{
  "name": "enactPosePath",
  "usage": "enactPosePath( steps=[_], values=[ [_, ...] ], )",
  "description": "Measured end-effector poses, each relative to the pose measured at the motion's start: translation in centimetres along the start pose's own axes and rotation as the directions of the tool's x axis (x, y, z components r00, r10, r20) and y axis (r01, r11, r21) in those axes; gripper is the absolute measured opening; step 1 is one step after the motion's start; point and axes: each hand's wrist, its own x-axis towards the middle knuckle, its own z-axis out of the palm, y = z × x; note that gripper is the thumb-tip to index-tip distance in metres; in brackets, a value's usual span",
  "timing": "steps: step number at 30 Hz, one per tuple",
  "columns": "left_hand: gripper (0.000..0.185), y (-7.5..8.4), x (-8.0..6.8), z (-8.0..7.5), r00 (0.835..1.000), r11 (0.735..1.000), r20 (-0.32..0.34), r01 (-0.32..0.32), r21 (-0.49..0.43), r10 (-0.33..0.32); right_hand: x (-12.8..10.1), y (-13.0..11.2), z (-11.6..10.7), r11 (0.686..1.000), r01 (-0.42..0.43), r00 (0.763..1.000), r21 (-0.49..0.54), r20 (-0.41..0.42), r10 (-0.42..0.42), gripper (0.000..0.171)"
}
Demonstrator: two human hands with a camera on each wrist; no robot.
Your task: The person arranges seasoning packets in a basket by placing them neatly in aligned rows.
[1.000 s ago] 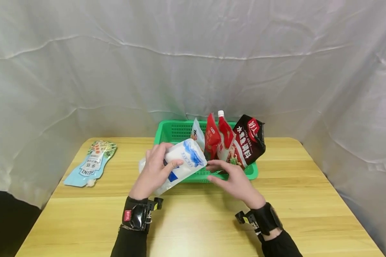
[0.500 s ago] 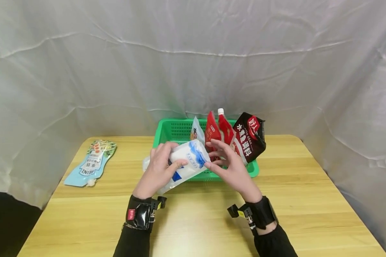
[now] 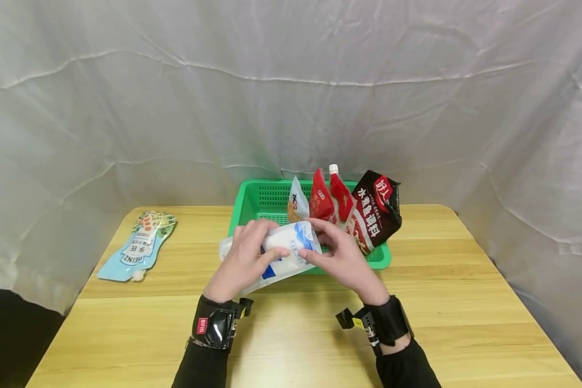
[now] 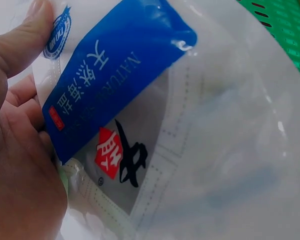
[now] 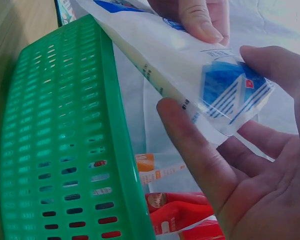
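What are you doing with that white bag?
A person holds a white and blue bag in both hands above the wooden table, just in front of a green basket. The left hand grips the bag's middle, while the right hand pinches its upper end. Red packets and a dark packet stand in the basket. A pale blue pouch lies flat at the table's far left.

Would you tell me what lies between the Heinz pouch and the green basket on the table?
Only bare table lies between the Heinz pouch and the green basket, as the head view shows.
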Motion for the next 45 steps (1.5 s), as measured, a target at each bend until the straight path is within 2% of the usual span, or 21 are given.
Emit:
enactPosePath(
  steps=[5, 9, 13, 18, 26, 33, 36, 38, 42, 45],
  values=[
    [0.048, 0.2, -0.1, 0.1, 0.999, 0.999, 0.018, 0.051, -0.014, -0.051, -0.2, 0.2, -0.1, 1.0, 0.03, 0.999, -0.001, -0.037, -0.031, 0.052],
    [0.053, 0.4, -0.1, 0.0, 0.997, 0.997, 0.006, 0.08, -0.016, -0.08, -0.2, 0.5, -0.2, 0.997, 0.074, 0.995, 0.01, -0.065, -0.073, 0.049],
    [0.056, 0.3, 0.0, -0.1, 0.999, 0.999, -0.03, 0.037, -0.006, -0.037, -0.2, 0.6, -0.1, 0.995, 0.09, 0.993, 0.03, -0.085, -0.087, 0.048],
    [0.066, 0.1, -0.1, -0.3, 0.994, 1.0, -0.108, -0.018, 0.002, 0.018, -0.2, 0.6, 0.0, 0.992, 0.117, 0.984, 0.053, -0.14, -0.109, 0.048],
    [0.089, -0.5, -0.3, -1.0, 0.974, 0.997, -0.222, 0.04, -0.064, -0.053, -0.3, 0.4, 0.2, 0.984, 0.106, 0.959, 0.145, -0.278, -0.062, 0.046],
    [0.111, -0.5, -0.2, -1.2, 0.947, 0.979, -0.276, 0.121, -0.163, -0.163, -0.4, 0.2, 0.2, 0.955, 0.155, 0.913, 0.254, -0.407, -0.04, 0.045],
    [0.113, -0.4, -0.1, -1.1, 0.933, 0.954, -0.277, 0.162, -0.253, -0.232, -0.4, 0.1, 0.1, 0.935, 0.187, 0.893, 0.301, -0.449, -0.034, 0.044],
    [0.11, -0.5, -0.1, -1.1, 0.92, 0.923, -0.265, 0.192, -0.334, -0.287, -0.5, 0.1, 0.0, 0.92, 0.21, 0.879, 0.331, -0.476, -0.029, 0.044],
    [0.099, -0.4, 0.2, -1.1, 0.9, 0.824, -0.205, 0.236, -0.516, -0.386, -0.5, 0.0, 0.1, 0.893, 0.256, 0.854, 0.369, -0.52, -0.03, 0.044],
    [0.089, -0.2, 0.3, -1.1, 0.895, 0.758, -0.153, 0.253, -0.601, -0.42, -0.5, -0.2, 0.2, 0.876, 0.277, 0.842, 0.394, -0.539, -0.024, 0.044]
  ],
)
